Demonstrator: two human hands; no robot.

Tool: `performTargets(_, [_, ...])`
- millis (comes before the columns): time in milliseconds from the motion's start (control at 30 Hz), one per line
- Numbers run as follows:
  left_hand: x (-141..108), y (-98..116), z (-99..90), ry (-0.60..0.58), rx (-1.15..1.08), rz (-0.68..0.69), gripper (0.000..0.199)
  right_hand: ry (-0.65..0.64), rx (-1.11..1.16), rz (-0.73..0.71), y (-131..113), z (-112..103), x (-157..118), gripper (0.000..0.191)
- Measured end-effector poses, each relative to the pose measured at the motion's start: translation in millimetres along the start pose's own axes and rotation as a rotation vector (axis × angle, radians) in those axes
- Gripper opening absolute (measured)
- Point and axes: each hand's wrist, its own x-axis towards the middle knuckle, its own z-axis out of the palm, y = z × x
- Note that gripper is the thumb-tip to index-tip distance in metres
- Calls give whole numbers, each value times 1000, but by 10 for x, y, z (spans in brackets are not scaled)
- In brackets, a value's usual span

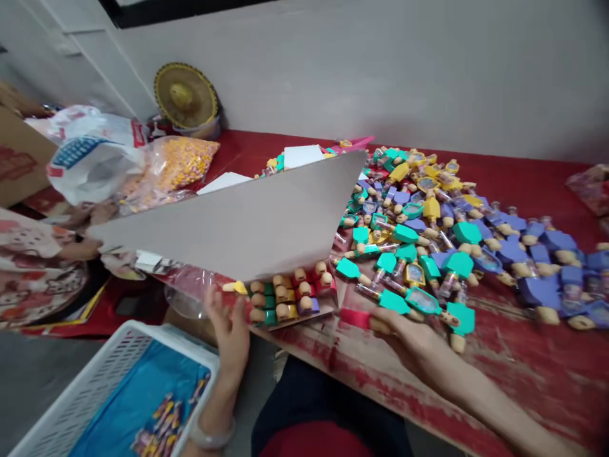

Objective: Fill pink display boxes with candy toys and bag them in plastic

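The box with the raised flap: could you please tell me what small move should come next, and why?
Probably the right hand should bring the red piece over the box: it holds that piece just beside the box, and the raised flap leaves the rows of pieces inside exposed.

Pale bangle, dark trousers, red top

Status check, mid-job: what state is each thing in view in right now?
Box: open, lid raised, toys in rows inside
Right hand: closed on a red toy
Left hand: fingers apart, at the box's edge
Loose toys: heaped on the table
White basket: open-topped, partly filled
Bag of yellow pieces: bulging
Table: red paint worn
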Motion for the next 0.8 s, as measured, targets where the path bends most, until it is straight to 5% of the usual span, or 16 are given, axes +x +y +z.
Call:
performTargets(67, [-29,-134,84,-159,-23,-295,60,-64,-126,-163,-166,238,106,36])
performTargets(133, [-21,-200,222,-270,-36,-422,62,-176,-250,-257,-257,336,254,45])
performTargets(267, [57,-200,485,-410,-76,-364,61,-433,-365,-275,-372,186,438,45])
performTargets(400, [224,-82,582,-508,-90,-287,65,-482,-299,-109,-425,6,688,31])
performTargets(533, [615,410,429,-493,-216,31,66,-527,-283,-12,-496,-14,870,15])
performTargets(633, [915,975,212,-413,-394,235,59,-582,-257,-48,-615,85,732,26])
performTargets(800, [1019,1495,-120,-532,-513,211,63,-499,-129,-7,-656,214,575,30])
